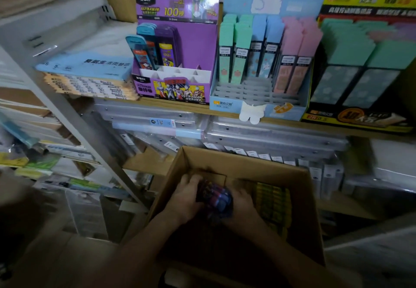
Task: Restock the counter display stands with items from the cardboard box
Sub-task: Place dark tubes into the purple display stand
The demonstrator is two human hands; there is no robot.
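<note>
On the wooden shop shelf (pixel 171 105), the purple cardboard display stand (pixel 173 67) sits mostly empty. Below, in the brown cardboard box (pixel 245 164), left hand (pixel 188 200) and right hand (pixel 242 202) together clasp a dark blue bundle of packets (pixel 216 197); restocking looks barely begun.

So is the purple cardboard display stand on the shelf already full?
No, the purple cardboard display stand holds only a few slim packs at its back left, and its white front slots are bare.

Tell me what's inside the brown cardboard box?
Both hands, left hand and right hand, hold a dark blue bundle inside the brown cardboard box, beside yellow packs. The bottom is too dark to see.
</note>
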